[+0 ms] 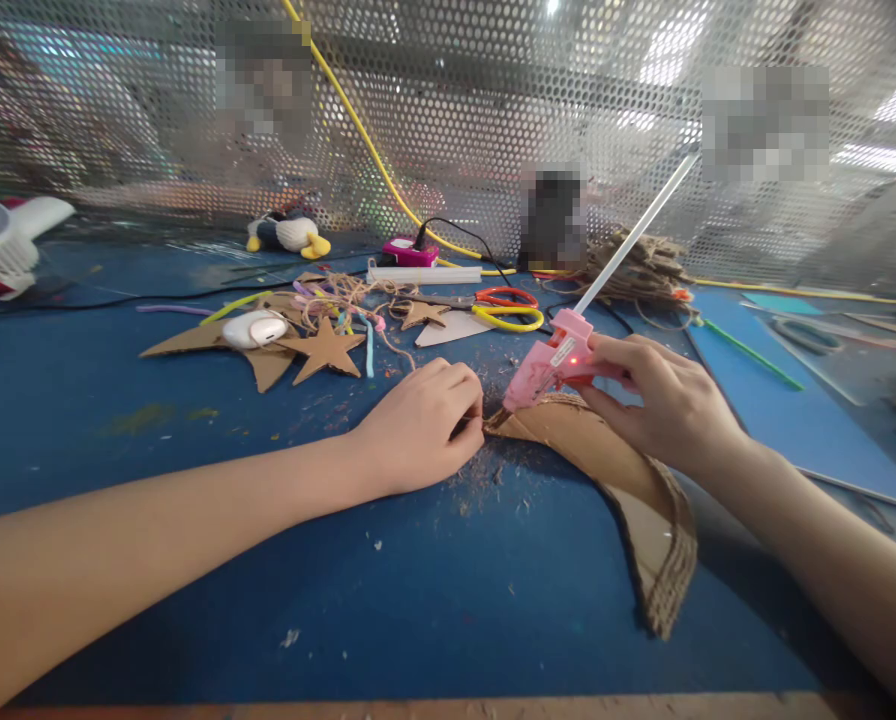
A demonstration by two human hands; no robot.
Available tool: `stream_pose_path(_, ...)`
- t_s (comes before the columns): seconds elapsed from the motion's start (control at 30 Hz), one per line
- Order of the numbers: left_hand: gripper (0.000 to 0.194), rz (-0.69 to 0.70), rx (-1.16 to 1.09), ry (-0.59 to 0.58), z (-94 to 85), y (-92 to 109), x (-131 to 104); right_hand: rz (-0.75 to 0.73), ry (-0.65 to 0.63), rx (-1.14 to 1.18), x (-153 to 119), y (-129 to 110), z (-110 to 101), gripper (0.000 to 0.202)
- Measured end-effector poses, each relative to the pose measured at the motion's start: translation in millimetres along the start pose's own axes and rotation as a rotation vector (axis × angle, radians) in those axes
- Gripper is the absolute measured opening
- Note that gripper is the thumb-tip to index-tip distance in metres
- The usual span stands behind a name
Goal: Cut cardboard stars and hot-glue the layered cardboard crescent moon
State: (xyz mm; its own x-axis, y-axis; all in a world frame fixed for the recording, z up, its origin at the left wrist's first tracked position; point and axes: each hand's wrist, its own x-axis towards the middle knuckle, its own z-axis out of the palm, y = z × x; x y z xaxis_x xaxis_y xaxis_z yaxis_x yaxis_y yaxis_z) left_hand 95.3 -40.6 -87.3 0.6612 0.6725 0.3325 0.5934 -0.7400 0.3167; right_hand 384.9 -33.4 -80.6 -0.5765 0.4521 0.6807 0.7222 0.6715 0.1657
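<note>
My right hand (662,395) grips a pink hot glue gun (539,368) with a small red light lit. A long translucent glue stick (635,235) juts from its back, and its nozzle points down at the left tip of a cardboard crescent (594,445). That crescent lies flat on the blue table, its outer edge thick and ridged. Beside the same tip is my left hand (425,425), closed in a pinch with the fingertips turned away. What it pinches is hidden; a thin brown strand shows near the fingers.
Behind my hands lie scissors (512,308), cardboard stars (329,350), tangled twine (343,300), a white case (254,328) and spare glue sticks (425,274). A pink power box (410,252), a yellow cable (358,115) and a perforated metal screen stand farther back. A blue board (808,400) is at right.
</note>
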Motion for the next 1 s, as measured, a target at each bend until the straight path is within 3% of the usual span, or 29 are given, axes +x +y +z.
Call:
stream_pose_path(0.37, 0.01, -0.005, 0.003, -0.011, 0.0, 0, 0, -0.076, -0.007, -0.048, 8, -5, -11, 0.035)
stream_pose_path(1.0, 0.009, -0.033, -0.011, -0.043, -1.0, -1, 1, -0.208, 0.147, -0.25, 7, -4, -14, 0.044)
